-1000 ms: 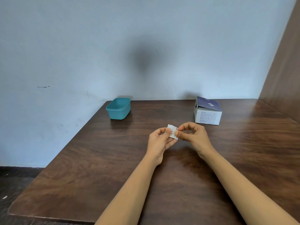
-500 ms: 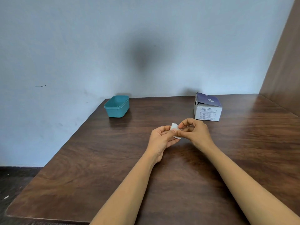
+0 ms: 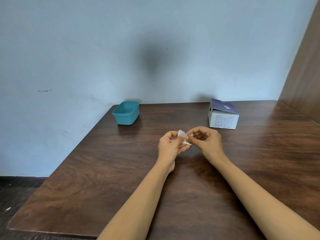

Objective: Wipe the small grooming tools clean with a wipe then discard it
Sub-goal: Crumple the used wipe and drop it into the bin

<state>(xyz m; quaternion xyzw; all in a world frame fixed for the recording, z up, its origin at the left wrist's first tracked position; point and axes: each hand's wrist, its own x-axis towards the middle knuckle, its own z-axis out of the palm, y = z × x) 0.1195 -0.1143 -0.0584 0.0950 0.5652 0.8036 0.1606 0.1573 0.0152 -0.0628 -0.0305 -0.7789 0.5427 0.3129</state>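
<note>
A small white wipe packet (image 3: 184, 135) with a printed barcode is held above the middle of the dark wooden table (image 3: 103, 170). My left hand (image 3: 170, 146) pinches its left side between thumb and fingers. My right hand (image 3: 205, 141) pinches its right edge, thumb against forefinger. Both hands meet at the packet, just above the table top. No grooming tools show anywhere in view.
A teal plastic tub (image 3: 126, 112) with no lid stands at the back left of the table. A white and dark blue cardboard box (image 3: 223, 115) with its flap up sits at the back right. A wooden panel (image 3: 304, 75) rises along the right side.
Both hands stay pinched on the packet at the same spot; the fingers have shifted slightly and the barcode side now shows. The camera view drifted a little.
</note>
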